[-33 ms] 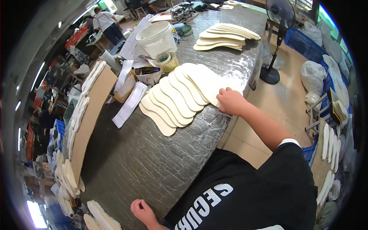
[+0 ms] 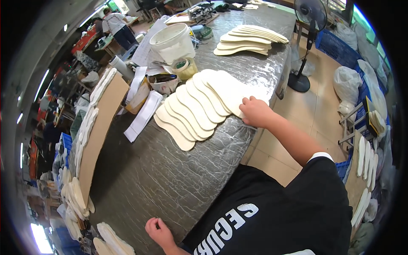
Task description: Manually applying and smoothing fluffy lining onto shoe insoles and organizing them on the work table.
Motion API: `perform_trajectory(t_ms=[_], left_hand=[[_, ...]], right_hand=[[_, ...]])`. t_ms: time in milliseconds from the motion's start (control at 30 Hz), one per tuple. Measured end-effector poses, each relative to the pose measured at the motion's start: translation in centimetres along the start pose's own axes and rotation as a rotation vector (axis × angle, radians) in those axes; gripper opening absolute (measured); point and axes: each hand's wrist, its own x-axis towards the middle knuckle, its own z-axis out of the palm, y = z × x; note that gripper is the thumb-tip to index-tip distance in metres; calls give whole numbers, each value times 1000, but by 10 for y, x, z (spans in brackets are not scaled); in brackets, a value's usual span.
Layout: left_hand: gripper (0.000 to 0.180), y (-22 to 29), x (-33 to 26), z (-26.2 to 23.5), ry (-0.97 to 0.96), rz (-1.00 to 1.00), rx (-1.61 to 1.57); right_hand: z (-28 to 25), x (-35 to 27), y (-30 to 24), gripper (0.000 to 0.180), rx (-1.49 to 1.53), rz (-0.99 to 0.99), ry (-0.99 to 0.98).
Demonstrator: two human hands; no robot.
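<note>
Fanned row of about eight cream insoles [image 2: 193,108] lies overlapped near the table's [image 2: 170,178] right edge. Right hand [image 2: 255,111] rests on the end insole at that edge, fingers curled down, pressing it, not gripping. Left hand [image 2: 158,231] sits at the near edge, fingers loosely bent, holding nothing. Second stack of roughly six insoles [image 2: 248,39] at the far right corner. One white bucket [image 2: 172,42], one tape roll [image 2: 183,66] behind the row.

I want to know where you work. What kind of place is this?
Probably a shoe workshop. Cream insole-shaped pieces lie fanned out on a long grey worktable, the right hand rests on them, and another stack waits farther along.
</note>
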Motion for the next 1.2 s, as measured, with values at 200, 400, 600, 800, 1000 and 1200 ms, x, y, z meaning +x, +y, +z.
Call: perform_trajectory(t_ms=[200,400,600,800,1000,1200], left_hand=[[7,93,40,29,-218,318,-135],[24,195,86,74,-372,861,-411],[28,288,119,143,-242,928,-510],[17,276,120,186,-434,845,-387],[9,251,153,179,-367,-294,-1302],[7,182,199,65,325,-53,-1582]], right_hand=[[-4,13,4,10,-2,98,-74],[-35,10,12,5,-15,2,346],[-28,3,-43,14,35,-274,565],[22,-30,-37,25,554,91,591],[56,-41,-25,39,435,69,384],[54,-52,-23,18,369,129,492]])
